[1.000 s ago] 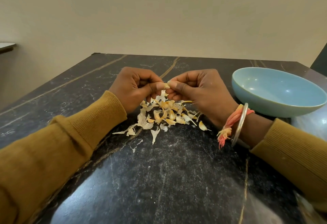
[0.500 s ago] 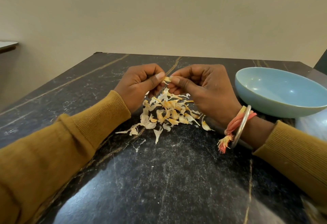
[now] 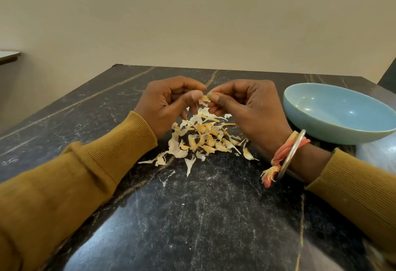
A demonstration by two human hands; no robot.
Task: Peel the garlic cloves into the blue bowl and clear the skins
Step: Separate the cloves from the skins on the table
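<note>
1. I have both hands raised just above the table (image 3: pixel 192 217), over the far edge of the pile of skins (image 3: pixel 201 135), with the thumbs nearly tip to tip. The left hand (image 3: pixel 169 103) pinches one end of the garlic clove (image 3: pixel 204 98) between thumb and curled fingers. The right hand (image 3: pixel 246 108) pinches the other end the same way, so neither hand is free.
2. The clove is a small pale piece between the two thumbs, and a papery flap hangs from it. Fingertips hide most of it, so I cannot tell how much skin is left.
3. The blue bowl (image 3: pixel 334 133) stands to the right, beyond the right wrist and well apart from the clove. No cloves show in the part of its inside that I can see.
4. To peel well, I would hold firm with the left hand. The right thumbnail can catch the loose flap and draw it along the clove. Rolling is better than squeezing, since skin this thin will likely tear into bits.
5. I would keep the work over the pile, so that scraps drop there and not toward the bowl.
6. Some yellowish pieces in the pile may be unpeeled cloves, but I cannot tell.
7. A bare clove may slip from the pinch. I would carry it right with care, keeping the bangle (image 3: pixel 291 153) off the rim.
</note>
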